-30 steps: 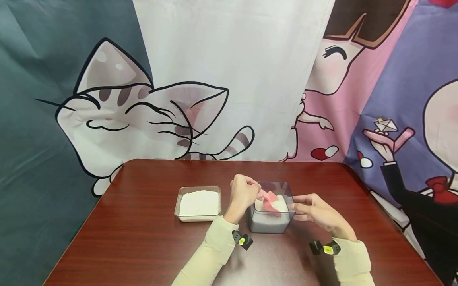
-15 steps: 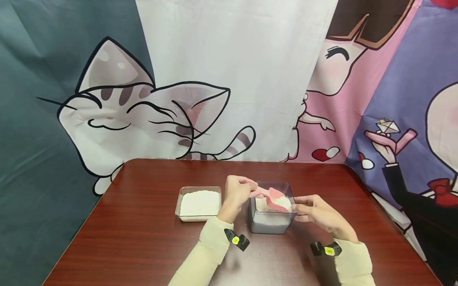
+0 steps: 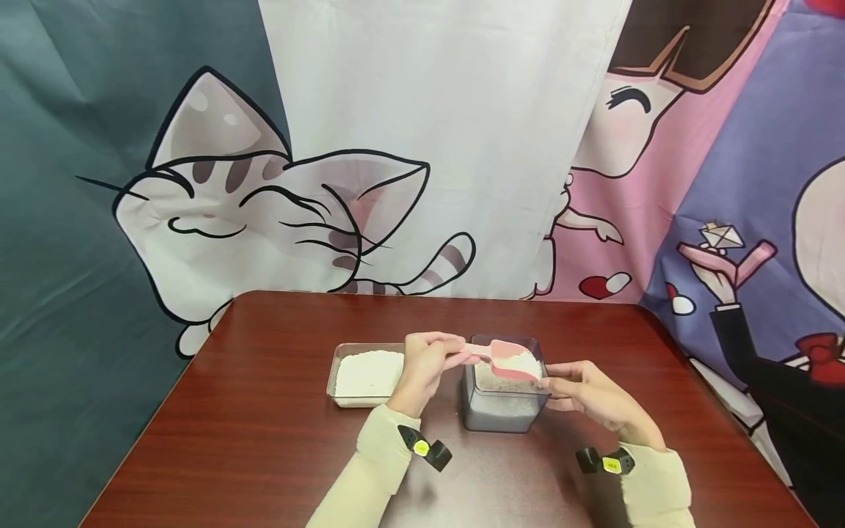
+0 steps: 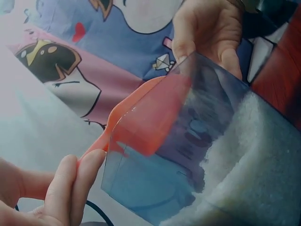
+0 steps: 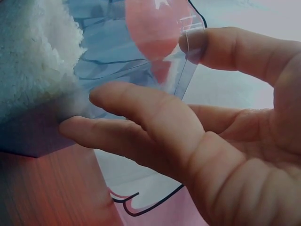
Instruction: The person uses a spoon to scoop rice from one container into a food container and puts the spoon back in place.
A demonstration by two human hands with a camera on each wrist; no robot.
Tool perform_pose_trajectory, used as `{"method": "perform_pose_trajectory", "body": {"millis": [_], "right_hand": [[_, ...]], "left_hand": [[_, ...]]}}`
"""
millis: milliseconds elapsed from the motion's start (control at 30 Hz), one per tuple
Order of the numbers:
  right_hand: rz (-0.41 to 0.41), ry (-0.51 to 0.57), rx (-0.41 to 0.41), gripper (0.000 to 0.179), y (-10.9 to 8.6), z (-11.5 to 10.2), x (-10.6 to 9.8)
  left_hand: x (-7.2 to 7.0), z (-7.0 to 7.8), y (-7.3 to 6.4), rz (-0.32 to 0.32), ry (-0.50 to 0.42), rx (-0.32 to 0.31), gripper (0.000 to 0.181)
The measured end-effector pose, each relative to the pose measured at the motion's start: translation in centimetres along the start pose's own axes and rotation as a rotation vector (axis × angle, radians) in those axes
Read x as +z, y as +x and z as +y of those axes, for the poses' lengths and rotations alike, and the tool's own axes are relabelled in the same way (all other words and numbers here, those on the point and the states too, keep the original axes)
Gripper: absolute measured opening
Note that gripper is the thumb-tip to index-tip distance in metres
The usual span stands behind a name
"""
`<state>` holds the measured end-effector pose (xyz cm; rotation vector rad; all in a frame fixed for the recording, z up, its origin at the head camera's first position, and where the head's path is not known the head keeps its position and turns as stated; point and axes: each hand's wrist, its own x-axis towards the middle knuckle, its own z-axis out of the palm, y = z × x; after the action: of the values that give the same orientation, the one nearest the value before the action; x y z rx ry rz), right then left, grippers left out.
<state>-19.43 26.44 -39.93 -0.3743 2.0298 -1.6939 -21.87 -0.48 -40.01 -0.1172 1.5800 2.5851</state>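
My left hand (image 3: 425, 367) pinches the handle of a pink scoop (image 3: 505, 359), which carries a heap of white rice just above the rim of a bluish clear plastic box (image 3: 502, 414). Through the box wall, a mass of rice (image 4: 263, 155) shows in the left wrist view. My right hand (image 3: 594, 396) holds the box's right side; in the right wrist view the thumb lies at the rim and the other fingers (image 5: 141, 103) lie along the outer wall. Left of the box stands a shallow clear tray (image 3: 333, 381) filled with white material, its right edge partly hidden by my left hand.
Box and tray stand on a dark reddish-brown wooden table (image 3: 231, 440). Behind the table hangs a cloth backdrop (image 3: 449, 95) printed with cartoon figures. Each wrist wears a black strap with a small camera.
The scoop has risen out of the rice in the box and levelled out, with rice in it. My left hand has shifted left; my right hand stays at the box.
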Motion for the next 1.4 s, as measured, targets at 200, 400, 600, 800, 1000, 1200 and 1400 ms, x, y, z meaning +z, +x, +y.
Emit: {"method": "perform_pose_trajectory", "body": {"millis": [200,400,600,800,1000,1200,1400], "right_hand": [[-0.021,0.018,-0.015,0.043,-0.1,0.1,0.0],[-0.026,0.021,-0.017,0.047,-0.2,0.0,0.0],[-0.038,0.013,-0.034,0.05,-0.2,0.0,-0.1],[-0.006,-0.022,-0.008,0.048,-0.2,-0.2,0.0],[-0.006,-0.021,-0.013,0.051,-0.2,0.1,0.0],[0.006,-0.017,-0.02,0.052,-0.1,0.2,0.0],[0.018,-0.023,-0.012,0.053,-0.2,0.3,0.1]], "left_hand": [[-0.5,0.0,-0.1,-0.007,-0.038,0.02,0.016],[-0.7,0.2,-0.1,-0.006,-0.102,0.061,0.015],[-1.2,0.6,-0.3,-0.017,-0.145,0.091,0.014],[-1.7,1.1,-0.5,-0.032,-0.17,0.104,0.014],[-2.5,1.5,-1.0,-0.033,-0.186,0.111,0.012],[-3.8,2.5,-1.4,-0.011,-0.136,0.133,0.018],[-5.6,3.5,-2.1,0.011,-0.131,0.146,0.02]]}}
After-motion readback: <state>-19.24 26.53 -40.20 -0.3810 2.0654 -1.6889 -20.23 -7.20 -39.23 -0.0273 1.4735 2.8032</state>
